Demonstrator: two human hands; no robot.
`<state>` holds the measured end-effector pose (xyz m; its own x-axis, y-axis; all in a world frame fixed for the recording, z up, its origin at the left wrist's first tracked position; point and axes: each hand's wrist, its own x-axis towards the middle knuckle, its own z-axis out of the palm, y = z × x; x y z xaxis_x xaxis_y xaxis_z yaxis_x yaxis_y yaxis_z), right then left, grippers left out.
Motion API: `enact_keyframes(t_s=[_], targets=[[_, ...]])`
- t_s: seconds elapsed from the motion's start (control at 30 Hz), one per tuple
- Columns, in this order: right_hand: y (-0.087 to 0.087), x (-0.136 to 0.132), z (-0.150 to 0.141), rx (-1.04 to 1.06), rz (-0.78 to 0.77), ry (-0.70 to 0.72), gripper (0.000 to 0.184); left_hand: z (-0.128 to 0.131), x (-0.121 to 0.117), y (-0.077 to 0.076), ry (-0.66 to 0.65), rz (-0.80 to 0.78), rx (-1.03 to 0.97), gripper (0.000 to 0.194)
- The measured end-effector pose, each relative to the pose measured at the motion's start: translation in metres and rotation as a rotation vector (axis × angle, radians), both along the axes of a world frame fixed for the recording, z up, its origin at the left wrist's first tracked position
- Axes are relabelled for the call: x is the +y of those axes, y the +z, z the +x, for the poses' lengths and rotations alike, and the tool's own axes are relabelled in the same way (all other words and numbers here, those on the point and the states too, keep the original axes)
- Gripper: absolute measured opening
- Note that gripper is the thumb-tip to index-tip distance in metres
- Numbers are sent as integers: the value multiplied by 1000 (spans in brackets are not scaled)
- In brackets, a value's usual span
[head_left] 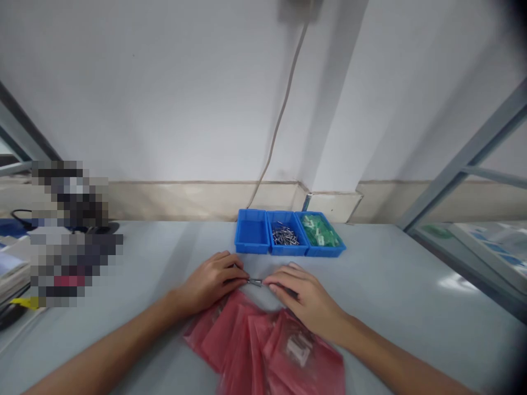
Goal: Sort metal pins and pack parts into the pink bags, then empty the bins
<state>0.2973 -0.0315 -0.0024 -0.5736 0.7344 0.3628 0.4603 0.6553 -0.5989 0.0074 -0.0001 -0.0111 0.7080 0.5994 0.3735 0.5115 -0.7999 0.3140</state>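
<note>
My left hand pinches one end of some small, slim metal pieces just above the table, thumb and fingertips closed on them. From the other side, the fingertips of my right hand are closed at the opposite end of these pieces. Their exact kind is too small to make out. Below both hands lies a fan of overlapping pink plastic bags. One bag on the right shows a pale label or item through its film. My wrists rest beside the bags' upper edges.
Three blue bins stand in a row: an empty one, a middle one with many metal pins, and one with green-and-white packets. A cable hangs down the wall. Metal frames flank the table; a blurred-out person is at left.
</note>
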Motion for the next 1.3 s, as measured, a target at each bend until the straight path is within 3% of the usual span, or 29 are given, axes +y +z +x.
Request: enact_keyframes(t_s=[0.4,0.93,1.3], targets=[[0,4,4,-6,-15,-109,14,-1,1,-1,1,-10,-7,21],[-3,3,10,-76,-1,-84,26,0,-1,1,7,-10,9,21],[0,0,8,-28,-36,-95,22,2,-1,4,5,13,5,21]])
